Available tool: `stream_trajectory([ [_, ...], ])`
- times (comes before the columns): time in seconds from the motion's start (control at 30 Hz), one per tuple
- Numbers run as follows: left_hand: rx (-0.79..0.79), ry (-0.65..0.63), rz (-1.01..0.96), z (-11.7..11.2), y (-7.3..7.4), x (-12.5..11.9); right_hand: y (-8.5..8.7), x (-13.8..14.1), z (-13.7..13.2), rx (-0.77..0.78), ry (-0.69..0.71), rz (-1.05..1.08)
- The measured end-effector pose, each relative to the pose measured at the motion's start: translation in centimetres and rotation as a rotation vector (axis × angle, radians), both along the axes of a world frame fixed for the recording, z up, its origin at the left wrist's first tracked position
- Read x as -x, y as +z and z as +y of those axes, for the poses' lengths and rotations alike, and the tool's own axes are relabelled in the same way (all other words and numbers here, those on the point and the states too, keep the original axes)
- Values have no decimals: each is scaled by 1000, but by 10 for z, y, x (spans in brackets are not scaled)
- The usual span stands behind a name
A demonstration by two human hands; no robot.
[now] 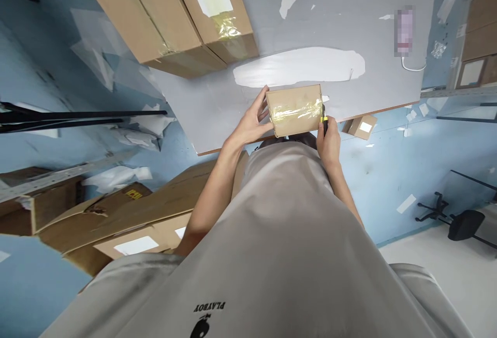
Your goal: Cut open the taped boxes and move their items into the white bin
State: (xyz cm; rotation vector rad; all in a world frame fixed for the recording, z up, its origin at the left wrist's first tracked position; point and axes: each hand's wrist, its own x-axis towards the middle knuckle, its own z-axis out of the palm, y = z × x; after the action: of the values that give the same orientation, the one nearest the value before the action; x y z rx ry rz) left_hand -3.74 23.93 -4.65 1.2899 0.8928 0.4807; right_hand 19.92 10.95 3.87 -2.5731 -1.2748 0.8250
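A small cardboard box, with clear yellowish tape across its upper face, is at the near edge of the grey table, close to my body. My left hand grips its left side, thumb low and fingers at the far corner. In my right hand is a black and yellow utility knife, held against the box's right side. The knife's tip is too small to make out. Just beyond the box, a long white paper strip lies flat on the table.
Large taped cartons stand on the table's far left. A blurred pinkish item with a white cord lies at the right. Another small box sits below the table's edge. An open carton is at my left, and an office chair stands right.
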Motion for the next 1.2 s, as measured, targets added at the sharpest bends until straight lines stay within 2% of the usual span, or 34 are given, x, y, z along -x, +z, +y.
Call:
stream_trajectory([
  [0.3,-32,24,46,0,-3,2,-2,-2,-1,-1,-13,15],
  [0.4,-156,42,110,5,5,1,-7,-4,-5,-54,-27,50],
  [0.47,-316,52,185,9,18,-8,-10,-7,-7,-118,-44,63],
  [0.53,-485,11,237,11,33,-27,-12,-10,-10,-182,-59,59],
  [0.6,-612,-91,237,10,45,-51,-11,-12,-10,-219,-66,47],
  [0.67,-680,-202,215,7,51,-74,-8,-14,-10,-221,-59,44],
  [0.8,-705,-290,218,2,46,-96,0,-13,-3,-167,-28,36],
  [0.93,-707,-291,252,1,38,-95,7,-10,9,-67,14,24],
  [1.2,-705,-285,258,0,33,-93,20,-8,29,92,60,-8],
])
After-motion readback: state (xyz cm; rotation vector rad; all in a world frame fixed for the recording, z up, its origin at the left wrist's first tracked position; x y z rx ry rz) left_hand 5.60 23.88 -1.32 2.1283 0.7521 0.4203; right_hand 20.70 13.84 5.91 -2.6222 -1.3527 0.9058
